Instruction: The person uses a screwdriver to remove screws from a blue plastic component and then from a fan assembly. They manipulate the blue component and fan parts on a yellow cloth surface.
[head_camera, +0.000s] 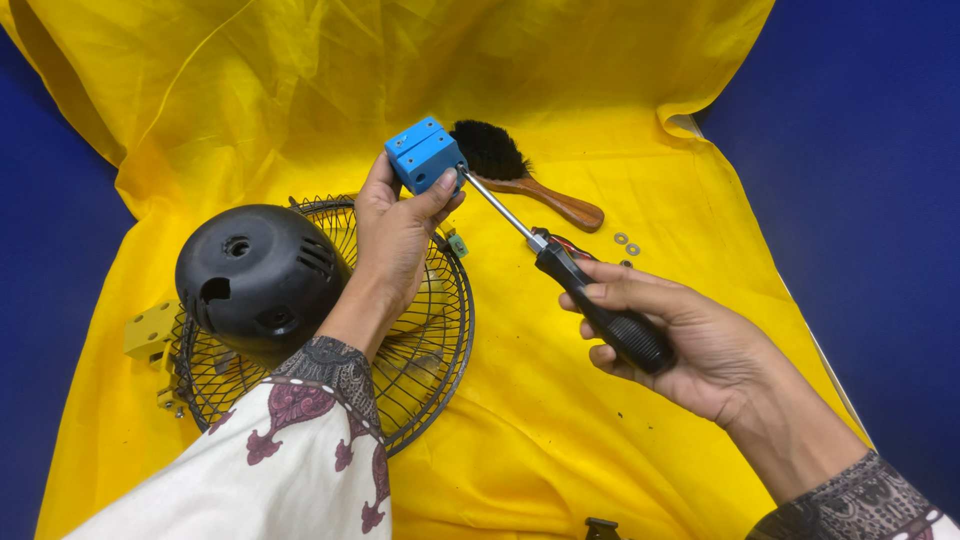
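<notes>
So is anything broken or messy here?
Nothing looks broken. The fan is in pieces: the black motor cover lies on the wire guard, and small washers lie loose on the yellow cloth, which is wrinkled. Small loose parts like these could easily get lost.

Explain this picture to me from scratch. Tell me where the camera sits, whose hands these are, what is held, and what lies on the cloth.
There is one view, from a camera worn on a person's head, looking down at their own two bare hands. No machine is involved.

The left hand holds up a small blue block. The right hand grips a black-handled screwdriver, whose metal tip meets the side of the block.

Everything lies on a yellow cloth. On it sit a round black wire fan guard, a black domed motor cover resting on the guard, a wooden-handled brush with black bristles, some small metal washers, and a yellow bracket at the left edge of the guard.
</notes>
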